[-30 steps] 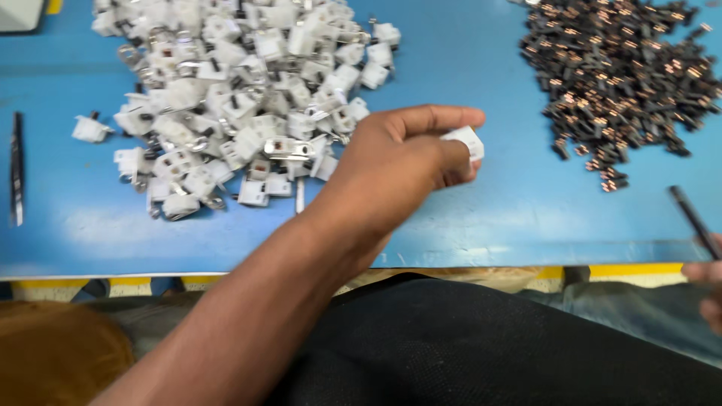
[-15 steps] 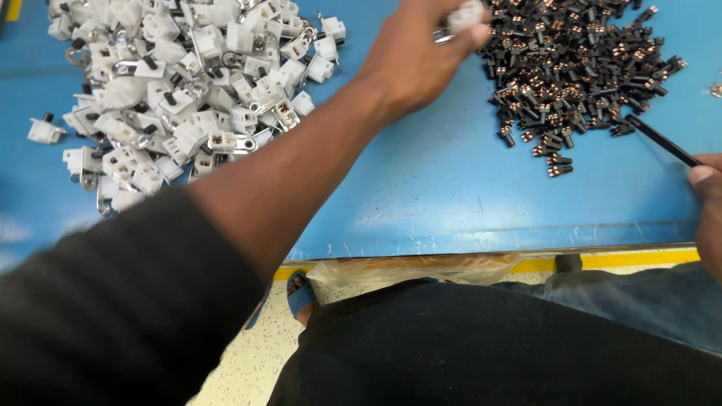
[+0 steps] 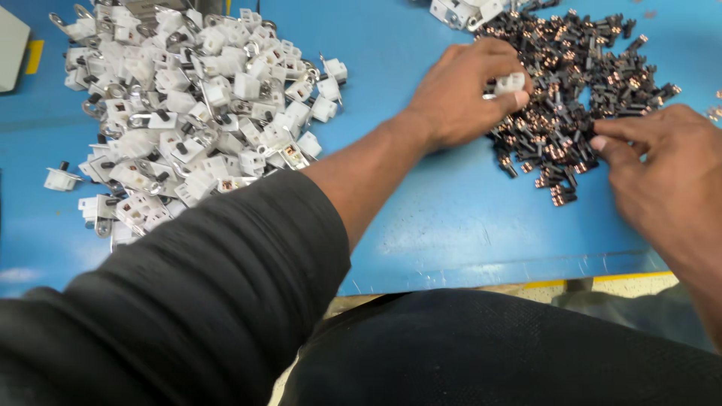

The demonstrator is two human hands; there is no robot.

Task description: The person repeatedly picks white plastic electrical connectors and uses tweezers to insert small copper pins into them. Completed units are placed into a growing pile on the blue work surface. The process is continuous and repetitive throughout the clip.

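Left hand [image 3: 459, 94] pinches a white housing [image 3: 511, 81] at its fingertips; the black parts [image 3: 571, 90] lie just beyond, touching the right hand [image 3: 662, 173], whose grip is unclear.

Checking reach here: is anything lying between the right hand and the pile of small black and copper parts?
Nothing visible does. The right hand already has its fingertips on the near edge of the black and copper pile. The left hand, holding a white plastic piece, rests on the pile's left side, apart from the right hand.

blue table [image 3: 451, 218] bears white housings [image 3: 188, 113], black parts [image 3: 579, 83].
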